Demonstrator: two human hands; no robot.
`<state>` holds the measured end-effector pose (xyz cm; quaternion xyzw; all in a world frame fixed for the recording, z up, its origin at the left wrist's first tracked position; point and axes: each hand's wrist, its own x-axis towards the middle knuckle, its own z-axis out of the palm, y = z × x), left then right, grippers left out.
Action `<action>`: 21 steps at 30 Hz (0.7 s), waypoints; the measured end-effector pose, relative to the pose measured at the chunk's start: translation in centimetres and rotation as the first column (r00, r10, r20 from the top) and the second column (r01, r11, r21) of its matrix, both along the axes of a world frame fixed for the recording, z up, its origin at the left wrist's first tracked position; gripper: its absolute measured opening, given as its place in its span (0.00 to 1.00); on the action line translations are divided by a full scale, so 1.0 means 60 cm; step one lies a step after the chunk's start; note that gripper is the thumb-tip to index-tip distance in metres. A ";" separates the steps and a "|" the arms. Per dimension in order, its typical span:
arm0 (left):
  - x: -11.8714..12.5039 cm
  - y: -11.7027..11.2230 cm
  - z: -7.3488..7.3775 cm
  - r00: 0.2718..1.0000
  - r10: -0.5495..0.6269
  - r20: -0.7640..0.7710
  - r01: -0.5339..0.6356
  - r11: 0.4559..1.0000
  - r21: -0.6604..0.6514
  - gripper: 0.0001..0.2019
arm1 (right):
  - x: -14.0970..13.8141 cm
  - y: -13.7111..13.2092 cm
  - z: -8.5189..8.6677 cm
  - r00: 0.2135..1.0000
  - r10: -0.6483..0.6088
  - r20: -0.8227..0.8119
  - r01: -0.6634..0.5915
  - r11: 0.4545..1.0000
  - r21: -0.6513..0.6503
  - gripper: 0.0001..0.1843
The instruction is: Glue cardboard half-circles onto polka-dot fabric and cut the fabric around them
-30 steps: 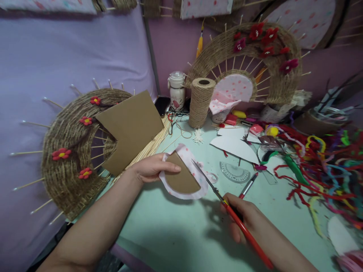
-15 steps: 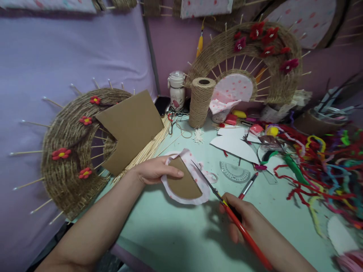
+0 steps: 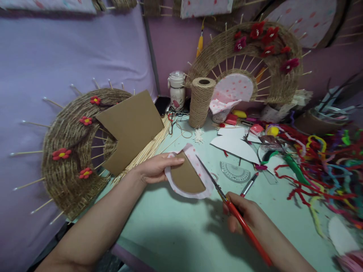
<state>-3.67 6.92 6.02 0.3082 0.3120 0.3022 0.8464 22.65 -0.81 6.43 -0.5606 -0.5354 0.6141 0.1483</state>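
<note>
My left hand [image 3: 157,167] pinches a half-round piece of brown cardboard [image 3: 187,175] together with white fabric with pink dots [image 3: 208,189] that lies behind it. The fabric sticks out as a border around the cardboard. My right hand [image 3: 245,217] is closed on red-handled scissors [image 3: 238,215], their blades pointing up and left along the fabric's right edge. The blades look nearly closed, and I cannot tell whether fabric is between them. A clear protractor [image 3: 235,172] and a red-and-silver pen [image 3: 249,184] lie just beyond the right hand.
A twine-woven fan with red flowers [image 3: 61,166] and a notched cardboard sheet [image 3: 133,130] are at left, over thin sticks [image 3: 150,151]. Behind stand a twine spool [image 3: 200,105], a bottle [image 3: 176,92] and another woven fan [image 3: 210,60]. Colourful pipe cleaners [image 3: 334,177] pile up at right.
The cardboard and fabric have shifted slightly up and right in my left hand's grip. The scissors have moved a little to the right, and the loose fabric strip by the blades no longer shows.
</note>
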 end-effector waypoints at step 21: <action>0.015 -0.008 0.000 0.997 -0.077 0.004 0.077 0.996 0.035 0.19 | -0.004 -0.001 0.001 0.999 0.045 -0.019 -0.045 0.999 0.006 0.03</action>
